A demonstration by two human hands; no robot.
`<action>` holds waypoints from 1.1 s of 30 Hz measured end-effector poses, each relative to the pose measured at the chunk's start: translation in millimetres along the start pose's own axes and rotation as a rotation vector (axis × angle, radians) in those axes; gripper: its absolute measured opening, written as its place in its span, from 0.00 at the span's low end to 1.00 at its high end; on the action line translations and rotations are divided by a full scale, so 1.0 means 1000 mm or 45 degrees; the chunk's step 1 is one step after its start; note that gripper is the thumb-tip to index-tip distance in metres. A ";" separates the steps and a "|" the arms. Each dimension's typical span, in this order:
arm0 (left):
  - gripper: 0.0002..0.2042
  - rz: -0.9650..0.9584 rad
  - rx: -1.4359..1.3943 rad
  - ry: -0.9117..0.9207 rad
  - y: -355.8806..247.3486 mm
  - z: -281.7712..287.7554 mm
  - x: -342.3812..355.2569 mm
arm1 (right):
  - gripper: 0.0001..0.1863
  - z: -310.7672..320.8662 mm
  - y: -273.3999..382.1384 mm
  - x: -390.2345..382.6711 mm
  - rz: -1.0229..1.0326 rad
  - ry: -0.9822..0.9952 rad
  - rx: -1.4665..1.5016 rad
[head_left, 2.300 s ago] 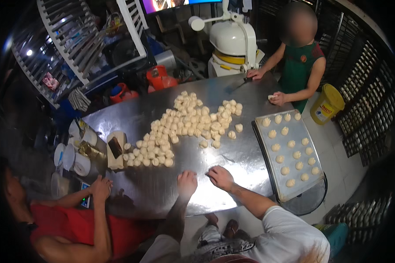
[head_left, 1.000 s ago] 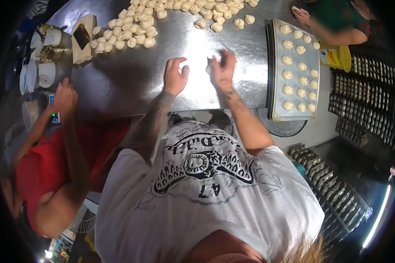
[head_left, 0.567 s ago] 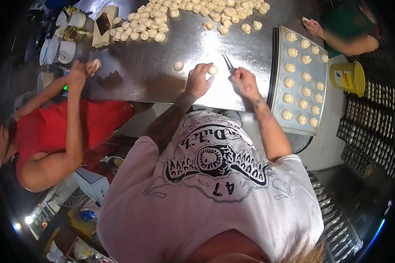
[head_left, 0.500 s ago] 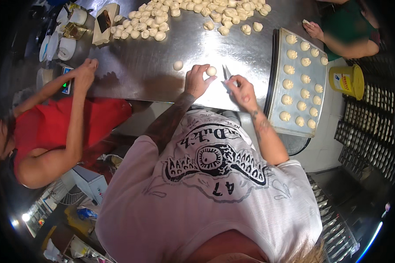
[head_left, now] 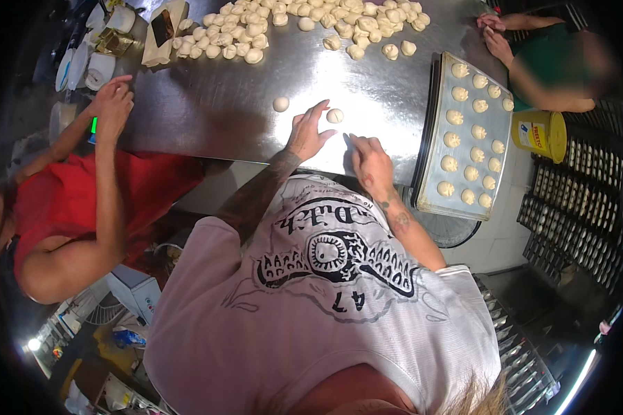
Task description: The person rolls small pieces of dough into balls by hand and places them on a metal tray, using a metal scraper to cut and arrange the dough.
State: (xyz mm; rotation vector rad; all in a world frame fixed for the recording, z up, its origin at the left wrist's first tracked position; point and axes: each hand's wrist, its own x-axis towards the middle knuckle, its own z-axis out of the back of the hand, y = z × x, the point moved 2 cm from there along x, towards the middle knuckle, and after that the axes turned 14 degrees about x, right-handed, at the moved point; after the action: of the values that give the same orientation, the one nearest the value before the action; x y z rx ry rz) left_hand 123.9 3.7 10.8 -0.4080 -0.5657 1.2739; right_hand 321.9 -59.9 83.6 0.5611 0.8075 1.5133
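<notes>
Slit dough ball (head_left: 335, 115): In the head view, rests on the tabletop (head_left: 201, 104), just right of the left hand (head_left: 309, 133); a thin line runs across its top.
Left hand: Open, thumb and fingers spread around the near-left side of the ball; fingertips appear clear of the dough, though contact cannot be ruled out.
Right hand (head_left: 372, 161): Fingers curled on what appears to be a dark tool (head_left: 347, 140); only a small part shows beside the index finger.
Plain dough ball (head_left: 281, 104): Rests on the tabletop left of the left hand, untouched.
Dough heap (head_left: 305, 24): Lies toward the far side of the tabletop.
Metal tray (head_left: 430, 197): Stands to the right, bearing shaped dough pieces (head_left: 450, 163).
Dough handling: Judged light, soft and easily dented; slightly tacky rather than slippery.
Hold point: Steady the ball low on opposite sides, between thumb and fingertips, with light pressure; keep clear of the slit.
Change from 0.5 s ago: The ball's top now shows the line; the left fingers, then against the ball, stand spread; the tool's blades, then plainly visible, are mostly hidden.
</notes>
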 end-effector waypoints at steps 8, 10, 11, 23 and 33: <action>0.19 -0.007 0.131 0.159 -0.003 -0.004 0.005 | 0.21 0.005 -0.001 -0.012 0.084 -0.058 -0.011; 0.18 -0.038 0.030 0.038 -0.001 -0.006 0.002 | 0.21 0.009 0.001 -0.014 0.072 -0.080 0.022; 0.17 -0.059 -0.024 -0.018 -0.001 -0.006 0.002 | 0.21 0.011 0.004 -0.015 0.049 -0.111 0.059; 0.35 -0.107 -0.075 0.251 0.017 0.034 -0.009 | 0.22 0.016 0.019 -0.021 -0.088 0.035 0.006; 0.21 0.252 0.160 0.053 0.097 0.070 0.003 | 0.22 -0.094 0.090 0.095 0.112 0.028 0.134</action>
State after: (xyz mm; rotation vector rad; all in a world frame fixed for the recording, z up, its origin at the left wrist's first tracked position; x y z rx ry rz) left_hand 7.4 29.3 10.6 -0.3916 -0.4144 1.4790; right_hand 181.6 19.9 82.2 0.6664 0.8934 1.5659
